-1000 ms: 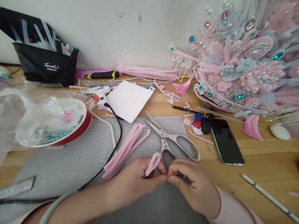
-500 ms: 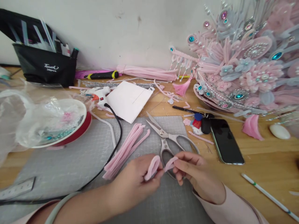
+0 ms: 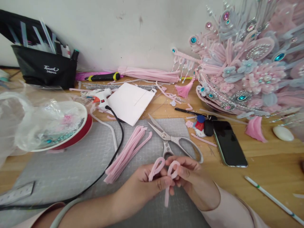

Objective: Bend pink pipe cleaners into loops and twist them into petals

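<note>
My left hand (image 3: 153,182) and my right hand (image 3: 188,174) meet low in the middle of the head view, both pinching one pink pipe cleaner (image 3: 174,169). The pipe cleaner is bent into two loops, one above the left fingers and one at the right thumb. A straight end hangs down below the fingertips. Just beyond my hands lie open metal scissors (image 3: 163,134), their lower handle partly hidden by my right hand. To the left of them rests a bundle of pink pipe cleaners (image 3: 128,153) on the grey cutting mat (image 3: 78,167).
A hot glue gun (image 3: 102,98) lies beside white paper (image 3: 130,103), its black cord crossing the mat. A bowl of beads (image 3: 89,126) stands left. On the right are a phone (image 3: 230,144), keys (image 3: 209,125) and a large beaded pink headdress (image 3: 237,69). A black pouch (image 3: 45,66) stands behind.
My hands have come closer together. The right-hand part of the pipe cleaner is now curled into a rounder loop, with a straight end hanging below it.
</note>
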`<state>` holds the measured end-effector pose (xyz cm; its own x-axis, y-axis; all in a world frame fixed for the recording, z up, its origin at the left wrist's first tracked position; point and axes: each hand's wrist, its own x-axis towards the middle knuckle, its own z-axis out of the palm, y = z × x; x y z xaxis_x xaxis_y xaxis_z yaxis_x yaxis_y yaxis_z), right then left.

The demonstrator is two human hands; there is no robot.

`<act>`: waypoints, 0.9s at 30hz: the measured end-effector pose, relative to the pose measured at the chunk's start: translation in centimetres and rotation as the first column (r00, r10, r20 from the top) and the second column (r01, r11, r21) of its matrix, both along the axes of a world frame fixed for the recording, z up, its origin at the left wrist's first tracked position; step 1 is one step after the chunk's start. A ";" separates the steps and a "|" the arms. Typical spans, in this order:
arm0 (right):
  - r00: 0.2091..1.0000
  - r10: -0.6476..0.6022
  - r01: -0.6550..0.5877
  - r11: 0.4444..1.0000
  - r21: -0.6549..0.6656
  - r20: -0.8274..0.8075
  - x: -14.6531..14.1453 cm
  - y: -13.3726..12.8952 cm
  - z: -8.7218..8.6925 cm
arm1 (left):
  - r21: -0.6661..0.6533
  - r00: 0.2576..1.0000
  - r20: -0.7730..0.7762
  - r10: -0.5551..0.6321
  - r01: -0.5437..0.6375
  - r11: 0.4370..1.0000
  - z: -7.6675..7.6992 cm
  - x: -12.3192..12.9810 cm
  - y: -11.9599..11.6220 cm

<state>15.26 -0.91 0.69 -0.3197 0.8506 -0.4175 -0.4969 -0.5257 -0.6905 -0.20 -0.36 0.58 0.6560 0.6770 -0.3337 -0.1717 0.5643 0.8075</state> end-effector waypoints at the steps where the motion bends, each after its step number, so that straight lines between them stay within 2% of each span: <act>1: 1.000 -0.019 0.019 1.000 -0.017 0.008 -0.2 -0.1 0.0 | 0.019 1.000 0.012 0.012 -0.013 1.000 0.0 0.1 -0.1; 8: 0.984 -0.175 0.175 0.982 -0.068 0.018 -0.9 -0.8 -0.6 | 0.088 0.999 -0.020 0.033 -0.031 0.996 0.2 0.3 -0.3; 11: 0.987 -0.159 0.157 0.984 -0.079 -0.017 -0.9 -0.8 -0.7 | 0.127 0.999 -0.032 0.025 -0.021 0.992 0.2 0.3 -0.2; 15: 0.994 -0.083 0.075 0.990 -0.123 -0.064 -0.6 -0.3 -0.7 | 0.142 0.997 -0.046 0.058 -0.051 0.989 0.3 0.3 0.0; 20: 0.991 -0.115 0.109 0.990 -0.093 -0.067 0.1 0.3 -0.7 | 0.112 0.991 -0.098 0.095 -0.084 0.990 0.2 0.3 -0.2; 27: 0.993 -0.077 0.070 0.995 -0.075 -0.089 0.1 -0.1 -0.4 | 0.113 0.998 -0.031 0.061 -0.057 0.992 0.5 0.3 -0.4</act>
